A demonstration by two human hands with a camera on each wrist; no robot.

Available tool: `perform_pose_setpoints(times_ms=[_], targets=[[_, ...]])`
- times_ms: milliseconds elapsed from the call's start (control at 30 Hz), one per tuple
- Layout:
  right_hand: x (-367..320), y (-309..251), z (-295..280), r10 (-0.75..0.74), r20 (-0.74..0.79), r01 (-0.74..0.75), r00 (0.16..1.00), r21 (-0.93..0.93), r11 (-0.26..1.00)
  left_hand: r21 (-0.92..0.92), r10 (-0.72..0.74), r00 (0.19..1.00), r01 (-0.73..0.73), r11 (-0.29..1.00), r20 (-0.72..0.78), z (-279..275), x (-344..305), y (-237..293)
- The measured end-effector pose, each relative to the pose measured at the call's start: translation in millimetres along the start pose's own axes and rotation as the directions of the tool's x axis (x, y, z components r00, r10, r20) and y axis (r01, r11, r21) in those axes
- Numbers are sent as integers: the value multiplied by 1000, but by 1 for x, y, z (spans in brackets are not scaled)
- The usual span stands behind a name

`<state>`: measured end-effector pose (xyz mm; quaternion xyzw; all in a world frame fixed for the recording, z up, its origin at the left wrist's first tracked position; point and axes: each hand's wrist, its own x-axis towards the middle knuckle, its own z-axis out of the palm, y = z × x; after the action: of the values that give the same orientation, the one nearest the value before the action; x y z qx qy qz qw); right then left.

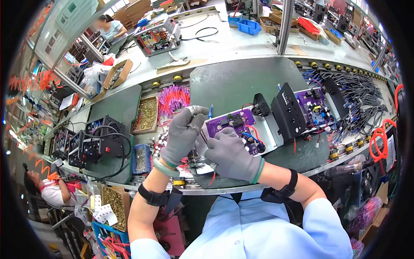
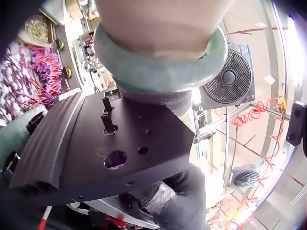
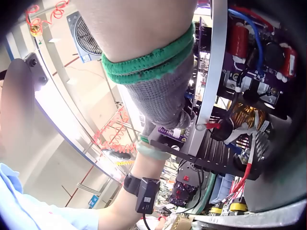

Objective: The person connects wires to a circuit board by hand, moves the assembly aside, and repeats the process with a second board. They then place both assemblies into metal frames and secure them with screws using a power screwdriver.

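Both hands wear grey gloves and are close together at the left end of an open chassis with a purple circuit board [image 1: 230, 121]. My left hand [image 1: 183, 134], tape round its fingertips, bends its fingers about the black end panel [image 2: 139, 139], which has round holes and two short shafts. In the left wrist view this panel covers much of the hand; taped fingers [image 2: 160, 199] show below it. My right hand [image 1: 233, 155] lies just right of it with curled fingers over the board's near-left edge. I cannot tell what those fingers hold.
A second chassis with a purple board [image 1: 312, 108] and a black panel [image 1: 288, 110] stands to the right. Grey cables [image 1: 358, 95] are heaped beyond it. Leftward are purple-red wires [image 1: 174, 100], a parts box [image 1: 145, 114], a blue bin [image 1: 141, 159] and black units [image 1: 101, 142].
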<state>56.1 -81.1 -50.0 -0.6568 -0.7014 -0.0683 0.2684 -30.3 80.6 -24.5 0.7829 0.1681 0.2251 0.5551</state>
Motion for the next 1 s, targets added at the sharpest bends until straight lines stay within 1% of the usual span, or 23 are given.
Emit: perform_pose_setpoints(times_ms=[167,267,333,367,433,500,533,567,633,700,733,767,800,833,867,900,933,967,1000], targets=[[-3,0,-2,-45,-1,45,999,24,999,54,-21,1000,20,998,12,-3,-1,-2],[0,1,-4,-67,23,66,997,26,997,91,-16,1000,15,996,4,-1,0,0],[4,1,-6,-129,116,135,985,-38,990,105,-7,1000,9,994,-13,0,-1,2],[5,1,-9,-133,115,138,984,-34,990,107,-10,1000,12,994,-16,1,-2,4],[6,-1,-13,-139,201,137,970,26,990,84,-23,999,25,996,-26,3,-1,7],[9,-3,-7,-149,223,144,963,39,989,73,-49,998,52,996,-38,5,-1,8],[11,-4,-3,-157,245,151,957,43,988,86,-23,998,28,996,-61,7,1,5],[11,-3,0,-167,241,161,956,45,986,99,5,996,3,995,-87,9,2,4],[6,-1,1,-148,131,139,980,76,987,129,33,992,-17,992,-126,14,2,4],[2,-2,-3,-179,78,176,981,40,983,223,158,980,-127,967,-125,14,3,1],[0,-3,-7,-162,103,159,981,39,986,208,91,990,-67,976,-110,13,1,-2],[6,-1,-11,-166,108,164,980,26,986,342,74,992,-36,939,-98,10,1,-12],[7,0,-15,-138,36,135,990,87,987,256,285,951,-249,934,-117,9,4,-11],[3,2,-19,-105,-26,107,994,156,982,274,281,957,-251,928,-75,2,2,-5],[1,3,-22,-6,-148,38,989,218,975,263,177,984,-164,951,-28,-2,0,-7],[1,3,-25,105,-252,-25,962,300,954,208,163,986,-157,965,-12,-3,-7,11],[3,2,-25,214,-229,-131,950,329,935,347,335,942,-315,883,4,-5,-11,23],[6,1,-29,327,-194,-244,925,357,902,494,477,878,-430,755,36,-3,-16,32],[12,-5,-39,249,-73,-219,966,283,934,544,499,866,-430,721,22,3,-21,40]])
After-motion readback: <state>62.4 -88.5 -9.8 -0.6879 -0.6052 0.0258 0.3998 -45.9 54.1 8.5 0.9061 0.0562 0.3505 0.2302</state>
